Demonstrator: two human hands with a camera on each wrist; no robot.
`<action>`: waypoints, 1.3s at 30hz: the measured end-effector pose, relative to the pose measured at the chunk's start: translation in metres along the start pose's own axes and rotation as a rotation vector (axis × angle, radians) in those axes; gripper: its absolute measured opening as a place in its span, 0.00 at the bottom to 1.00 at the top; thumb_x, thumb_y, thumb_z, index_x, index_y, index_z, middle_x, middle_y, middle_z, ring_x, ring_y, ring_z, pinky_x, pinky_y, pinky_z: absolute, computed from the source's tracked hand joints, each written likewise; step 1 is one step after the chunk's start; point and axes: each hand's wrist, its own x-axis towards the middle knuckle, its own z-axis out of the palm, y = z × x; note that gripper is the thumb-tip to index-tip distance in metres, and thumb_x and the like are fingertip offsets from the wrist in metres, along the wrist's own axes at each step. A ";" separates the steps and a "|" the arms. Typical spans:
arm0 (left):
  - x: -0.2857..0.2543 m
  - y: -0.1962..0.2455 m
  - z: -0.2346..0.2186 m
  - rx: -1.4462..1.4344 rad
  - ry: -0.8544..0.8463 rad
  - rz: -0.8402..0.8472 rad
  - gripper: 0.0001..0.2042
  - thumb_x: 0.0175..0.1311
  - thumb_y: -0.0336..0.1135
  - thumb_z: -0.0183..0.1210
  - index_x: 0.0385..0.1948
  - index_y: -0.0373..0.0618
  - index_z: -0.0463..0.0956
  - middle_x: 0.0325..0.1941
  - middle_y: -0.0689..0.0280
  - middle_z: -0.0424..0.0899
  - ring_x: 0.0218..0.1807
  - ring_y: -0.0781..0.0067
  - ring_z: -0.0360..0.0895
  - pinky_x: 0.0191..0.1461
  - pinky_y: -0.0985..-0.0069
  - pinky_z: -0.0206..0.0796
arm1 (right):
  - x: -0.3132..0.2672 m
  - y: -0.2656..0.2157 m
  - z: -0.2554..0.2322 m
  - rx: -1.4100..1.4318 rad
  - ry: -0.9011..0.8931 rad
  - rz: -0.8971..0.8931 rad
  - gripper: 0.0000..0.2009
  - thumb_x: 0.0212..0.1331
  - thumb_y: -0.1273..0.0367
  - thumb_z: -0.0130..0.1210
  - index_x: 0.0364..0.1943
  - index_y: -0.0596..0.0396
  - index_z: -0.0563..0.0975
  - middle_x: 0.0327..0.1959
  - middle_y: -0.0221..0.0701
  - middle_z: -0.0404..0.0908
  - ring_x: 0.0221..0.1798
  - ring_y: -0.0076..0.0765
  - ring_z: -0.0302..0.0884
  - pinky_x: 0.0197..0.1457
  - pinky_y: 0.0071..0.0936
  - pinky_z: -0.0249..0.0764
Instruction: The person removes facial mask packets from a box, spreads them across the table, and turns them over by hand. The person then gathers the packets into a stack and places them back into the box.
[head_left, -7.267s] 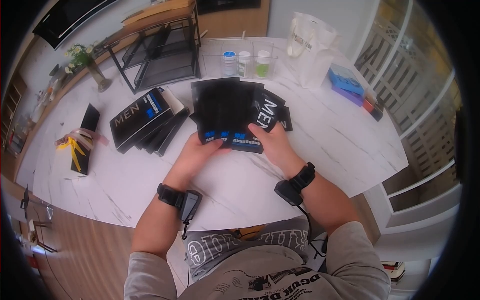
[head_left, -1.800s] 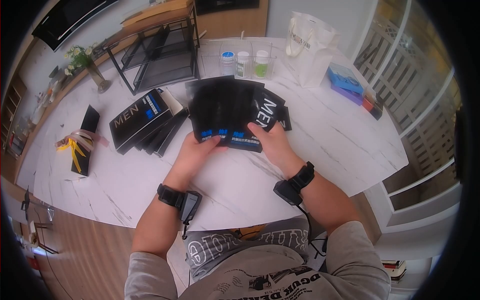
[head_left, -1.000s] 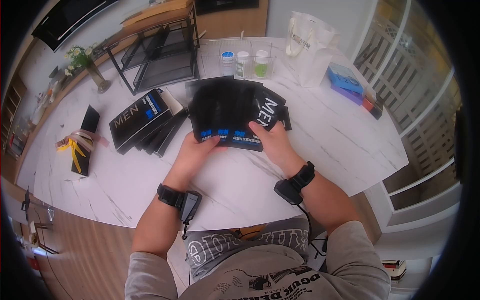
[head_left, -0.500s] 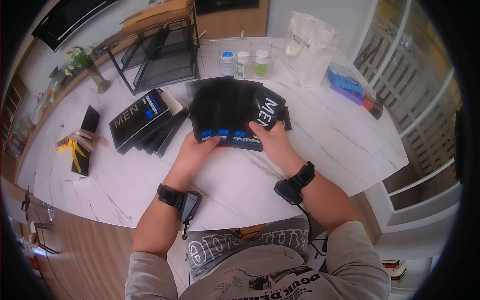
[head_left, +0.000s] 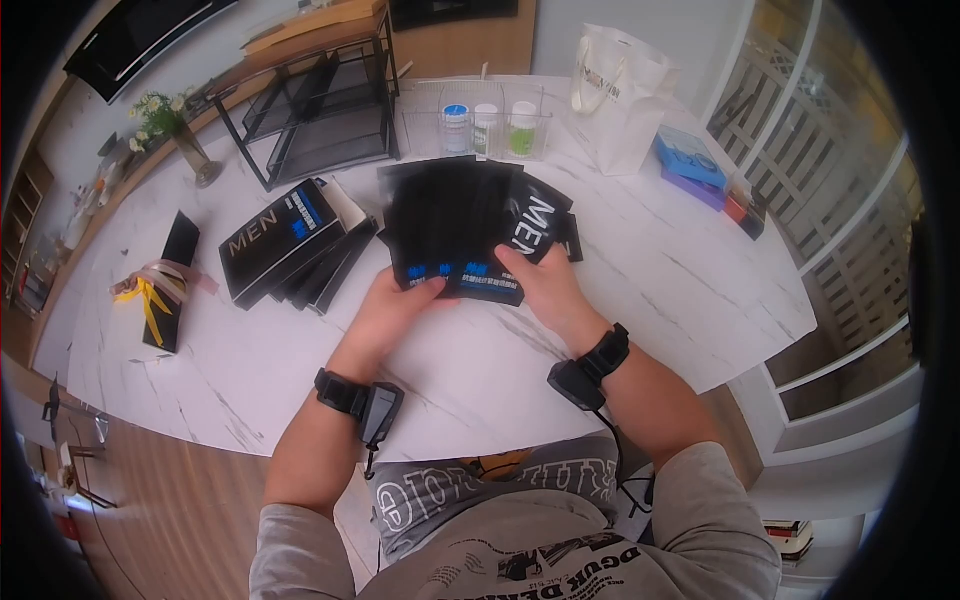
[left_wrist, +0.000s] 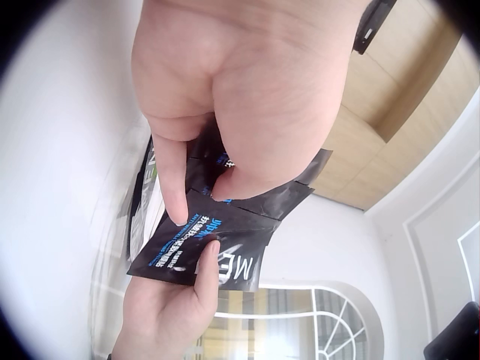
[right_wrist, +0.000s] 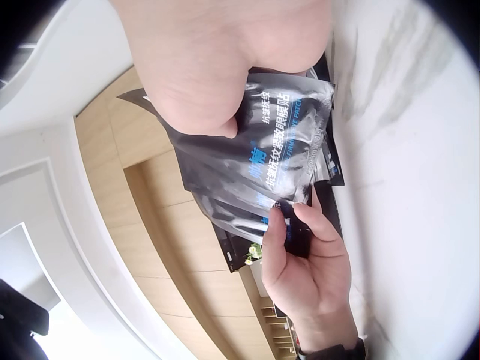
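1. Head view: both hands hold a fan of black sachets (head_left: 455, 230) above the marble table (head_left: 650, 250); the left hand (head_left: 392, 312) pinches its lower left edge, the right hand (head_left: 545, 290) its lower right; judged, a light thumb slide parts one sachet best; "MEN" reads on the rightmost sachet and on the black box (head_left: 275, 235) lying to the left.
2. Left wrist view: the left hand (left_wrist: 240, 97) grips the sachets (left_wrist: 225, 225), thumb on top; "ME" shows, blue print too small to read.
3. Right wrist view: the right hand (right_wrist: 217, 60) clasps the sachets (right_wrist: 262, 157); the blue and white characters are unreadable.
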 end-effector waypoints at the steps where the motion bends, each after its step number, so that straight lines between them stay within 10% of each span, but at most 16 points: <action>1: 0.000 0.000 0.001 -0.004 -0.012 0.003 0.13 0.70 0.21 0.53 0.54 0.34 0.72 0.51 0.59 0.82 0.49 0.69 0.83 0.52 0.70 0.82 | 0.000 -0.002 0.001 0.010 -0.006 0.005 0.10 0.66 0.69 0.59 0.47 0.59 0.77 0.39 0.23 0.80 0.39 0.17 0.72 0.43 0.21 0.73; 27: -0.002 0.004 0.008 -0.052 0.105 0.178 0.10 0.66 0.20 0.55 0.47 0.30 0.77 0.50 0.58 0.82 0.48 0.69 0.82 0.51 0.78 0.78 | 0.000 -0.006 0.005 0.031 0.025 0.003 0.11 0.66 0.73 0.58 0.50 0.60 0.78 0.47 0.30 0.83 0.52 0.22 0.78 0.55 0.23 0.75; 31: 0.006 0.000 -0.012 0.042 -0.180 0.414 0.09 0.66 0.20 0.56 0.45 0.34 0.80 0.54 0.52 0.82 0.58 0.59 0.79 0.65 0.64 0.73 | -0.002 -0.029 -0.001 -0.179 -0.281 -0.275 0.14 0.59 0.78 0.60 0.51 0.58 0.81 0.50 0.34 0.83 0.60 0.32 0.75 0.63 0.28 0.72; 39: 0.006 0.001 -0.012 0.069 -0.152 0.438 0.09 0.65 0.23 0.54 0.40 0.35 0.83 0.56 0.49 0.81 0.59 0.57 0.79 0.68 0.63 0.69 | -0.001 -0.032 -0.002 -0.225 -0.409 -0.390 0.16 0.53 0.78 0.62 0.49 0.55 0.82 0.55 0.37 0.82 0.64 0.41 0.74 0.68 0.34 0.68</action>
